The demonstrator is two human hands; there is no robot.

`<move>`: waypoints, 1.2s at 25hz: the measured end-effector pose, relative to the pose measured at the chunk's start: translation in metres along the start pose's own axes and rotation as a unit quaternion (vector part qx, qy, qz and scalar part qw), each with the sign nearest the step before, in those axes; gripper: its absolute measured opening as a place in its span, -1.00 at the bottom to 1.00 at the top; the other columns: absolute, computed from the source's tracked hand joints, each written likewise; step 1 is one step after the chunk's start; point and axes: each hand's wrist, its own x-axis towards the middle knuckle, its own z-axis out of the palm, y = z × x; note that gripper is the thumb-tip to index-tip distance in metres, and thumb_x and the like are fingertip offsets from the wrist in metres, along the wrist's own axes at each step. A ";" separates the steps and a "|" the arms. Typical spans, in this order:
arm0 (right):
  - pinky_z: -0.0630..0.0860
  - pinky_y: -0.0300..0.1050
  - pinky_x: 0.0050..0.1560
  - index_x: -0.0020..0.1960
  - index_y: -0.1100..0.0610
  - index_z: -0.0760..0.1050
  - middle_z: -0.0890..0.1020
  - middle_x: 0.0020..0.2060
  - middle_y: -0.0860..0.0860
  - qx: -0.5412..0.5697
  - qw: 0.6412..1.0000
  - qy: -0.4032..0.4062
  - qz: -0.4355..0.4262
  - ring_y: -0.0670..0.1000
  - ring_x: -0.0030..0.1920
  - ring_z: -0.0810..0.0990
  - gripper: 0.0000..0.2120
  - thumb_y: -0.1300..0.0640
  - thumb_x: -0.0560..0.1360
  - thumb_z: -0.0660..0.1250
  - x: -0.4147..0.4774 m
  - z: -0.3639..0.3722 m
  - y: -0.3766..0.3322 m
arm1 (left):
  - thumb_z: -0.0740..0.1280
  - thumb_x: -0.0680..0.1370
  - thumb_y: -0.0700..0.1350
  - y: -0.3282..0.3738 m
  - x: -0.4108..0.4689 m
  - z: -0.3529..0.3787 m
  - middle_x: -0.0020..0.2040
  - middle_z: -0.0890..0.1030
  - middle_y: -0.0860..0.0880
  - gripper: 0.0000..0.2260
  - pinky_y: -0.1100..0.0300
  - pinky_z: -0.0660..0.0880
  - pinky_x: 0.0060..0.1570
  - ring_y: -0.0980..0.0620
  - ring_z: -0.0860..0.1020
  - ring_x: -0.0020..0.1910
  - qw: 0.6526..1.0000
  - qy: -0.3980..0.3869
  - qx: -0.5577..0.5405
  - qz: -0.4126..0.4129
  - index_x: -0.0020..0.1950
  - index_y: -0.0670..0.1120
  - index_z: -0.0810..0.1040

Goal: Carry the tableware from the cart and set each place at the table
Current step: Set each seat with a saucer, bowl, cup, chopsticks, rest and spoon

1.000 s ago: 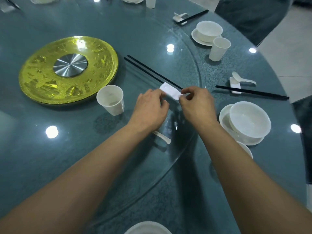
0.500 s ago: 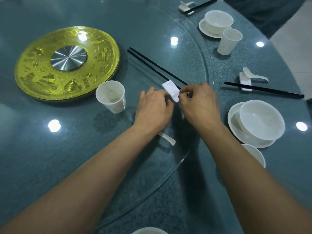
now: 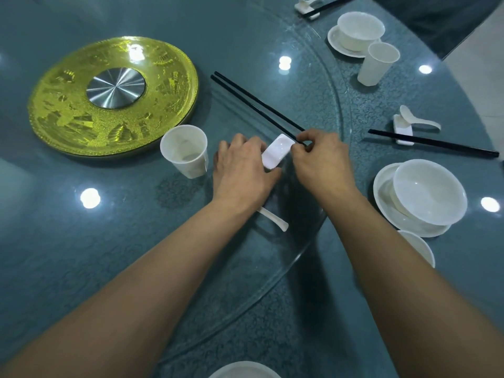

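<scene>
A small white chopstick rest [image 3: 276,154] lies on the glass turntable [image 3: 313,77] between my hands. My left hand [image 3: 241,170] holds it from the left side, thumb at its near end. My right hand [image 3: 319,162] pinches the near ends of a pair of black chopsticks [image 3: 253,103], which run away to the upper left. A white spoon [image 3: 272,218] lies under my left wrist, mostly hidden. A white cup [image 3: 185,150] stands just left of my left hand.
A gold disc with a steel centre [image 3: 68,115] sits at the turntable's middle. Two set places lie at the right: a bowl on a plate [image 3: 428,195], black chopsticks on a rest [image 3: 433,143], a spoon [image 3: 417,120], a cup [image 3: 377,64] and another bowl on a plate [image 3: 360,30]. A small dish [image 3: 420,245] sits near my right forearm.
The rest has turned from lying across to pointing more lengthwise between my hands. My right hand has kept hold of the chopstick ends beside it. The camera has come closer.
</scene>
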 end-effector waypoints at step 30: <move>0.49 -0.19 -0.09 0.04 -0.02 0.67 0.68 -0.17 -0.16 0.167 0.983 0.007 0.075 -0.12 -0.19 0.60 -0.82 0.14 0.53 0.34 -0.177 -0.032 0.073 | 0.44 0.41 0.09 0.022 -0.175 -0.022 -0.05 0.58 0.13 -0.77 0.08 0.35 0.08 -0.01 0.40 -0.05 0.999 -0.029 0.000 0.023 0.04 0.11 0.57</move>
